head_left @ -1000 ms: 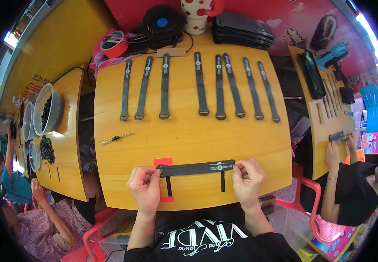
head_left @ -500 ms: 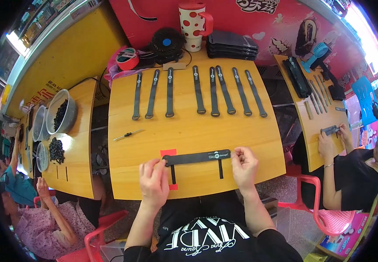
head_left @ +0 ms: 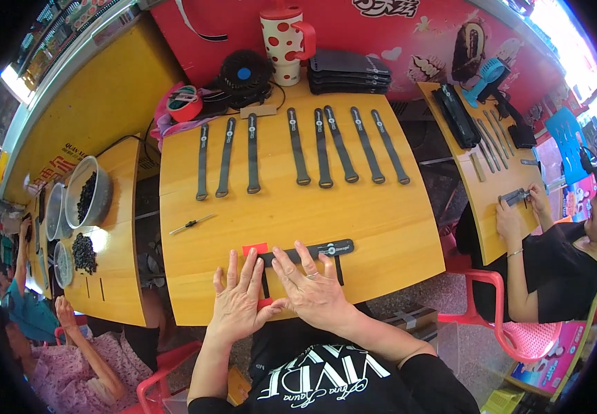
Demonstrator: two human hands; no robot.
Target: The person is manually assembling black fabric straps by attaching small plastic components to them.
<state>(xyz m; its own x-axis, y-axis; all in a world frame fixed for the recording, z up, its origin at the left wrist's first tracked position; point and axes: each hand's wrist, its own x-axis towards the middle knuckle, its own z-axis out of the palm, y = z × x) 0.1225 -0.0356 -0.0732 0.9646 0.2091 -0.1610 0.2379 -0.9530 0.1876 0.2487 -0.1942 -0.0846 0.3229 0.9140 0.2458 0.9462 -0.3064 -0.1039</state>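
1. From here, the strap point(head_left: 343, 246) at six o'clock looks dark grey, lettered in white.
2. At twelve, a cream tumbler point(head_left: 283, 55) wears red polka dots.
3. Towards four, a chair point(head_left: 534, 335) shows red-pink.
4. Near eight, a blouse point(head_left: 57, 372) is speckled mauve.

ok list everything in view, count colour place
near strap: one, dark grey, front
far straps: eight, dark grey, middle
thin strips: two, black, front
tape patches: two, red, front
slim tool: one, black and silver, left
tumbler: one, red-spotted white, back
desk fan: one, black, back
tubs: three, clear, left
small parts: many, black, left
handheld fan: one, blue, right
people: three, teal, lilac, black clothes, sides
left grip: one, bare, at near strap
right grip: one, bare, over near strap
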